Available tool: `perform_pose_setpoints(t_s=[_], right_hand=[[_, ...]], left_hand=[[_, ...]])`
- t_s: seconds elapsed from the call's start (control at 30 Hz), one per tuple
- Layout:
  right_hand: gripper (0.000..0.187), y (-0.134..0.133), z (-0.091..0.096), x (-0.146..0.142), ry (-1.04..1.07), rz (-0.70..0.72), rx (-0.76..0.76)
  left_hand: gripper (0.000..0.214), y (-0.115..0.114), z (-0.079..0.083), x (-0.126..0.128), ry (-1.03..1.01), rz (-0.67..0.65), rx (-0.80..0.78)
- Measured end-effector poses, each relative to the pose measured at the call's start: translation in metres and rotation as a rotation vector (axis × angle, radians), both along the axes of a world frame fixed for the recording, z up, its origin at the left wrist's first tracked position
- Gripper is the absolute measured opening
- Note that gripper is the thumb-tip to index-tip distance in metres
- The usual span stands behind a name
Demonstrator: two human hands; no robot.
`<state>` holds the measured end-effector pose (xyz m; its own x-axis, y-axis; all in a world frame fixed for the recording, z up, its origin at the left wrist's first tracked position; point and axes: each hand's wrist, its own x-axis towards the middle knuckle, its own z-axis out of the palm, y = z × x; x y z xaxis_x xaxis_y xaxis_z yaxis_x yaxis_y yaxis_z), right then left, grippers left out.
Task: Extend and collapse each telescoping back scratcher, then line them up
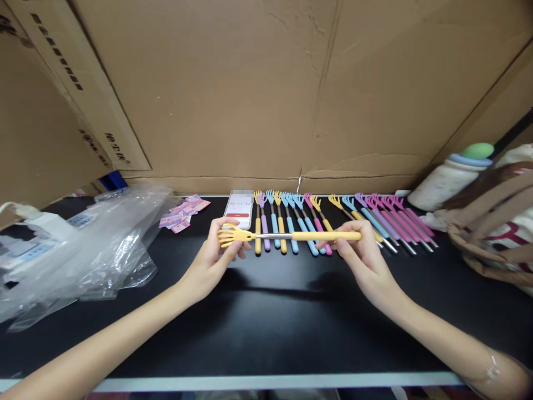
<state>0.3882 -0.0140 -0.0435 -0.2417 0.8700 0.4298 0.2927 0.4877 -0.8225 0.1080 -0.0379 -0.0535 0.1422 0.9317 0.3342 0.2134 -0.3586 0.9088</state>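
Held level above the black table is a yellow back scratcher (pixel 314 236) with a hand-shaped head, a short silver shaft and a yellow grip. My left hand (pixel 219 250) pinches its claw head, thumb in front and fingers behind. The far end of the grip is between the thumb and fingers of my right hand (pixel 361 247). Behind it lies a row of back scratchers (pixel 278 222) in yellow, purple, blue and pink, heads toward the cardboard. Another group of back scratchers (pixel 393 222) lies to the right, with silver shaft ends pointing at me.
A phone (pixel 238 208) showing a timer lies behind my left hand. Small pink-purple cards (pixel 183 214) are piled left of it. Clear plastic bags (pixel 120 244) cover the left side. At right stand a white bottle (pixel 445 180) and a brown-and-white bag (pixel 495 222). Cardboard (pixel 233 100) walls the back.
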Motion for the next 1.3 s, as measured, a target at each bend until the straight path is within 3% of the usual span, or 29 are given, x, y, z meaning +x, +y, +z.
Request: perform_pose_setpoints(t_s=[0.23, 0.4, 0.53, 0.73, 0.93, 1.17, 1.3], right_hand=[[0.014, 0.004, 0.003, 0.008, -0.1, 0.027, 0.031], [0.016, 0.014, 0.02, 0.02, -0.473, 0.025, 0.278], [0.013, 0.017, 0.021, 0.015, -0.832, 0.046, 0.506], [0.021, 0.01, 0.011, -0.011, -1.078, 0.105, 0.591], [0.012, 0.003, 0.009, -0.03, -1.177, 0.087, 0.716], [0.015, -0.009, -0.003, -0.049, -1.17, 0.015, 0.944], [0.016, -0.006, 0.001, -0.048, -1.137, -0.038, 1.019]], left_hand=[[0.026, 0.001, 0.005, -0.002, 0.08, -0.01, -0.009], [0.022, 0.008, 0.013, -0.014, 0.322, 0.017, 0.06], [0.02, 0.01, 0.018, -0.021, 0.574, 0.133, 0.202], [0.016, 0.0, 0.022, -0.014, 0.96, 0.234, 0.529], [0.016, -0.009, 0.023, -0.001, 1.21, 0.139, 0.837], [0.012, -0.017, 0.018, 0.023, 1.342, 0.103, 0.891], [0.014, -0.014, 0.016, 0.02, 1.344, 0.117, 0.936]])
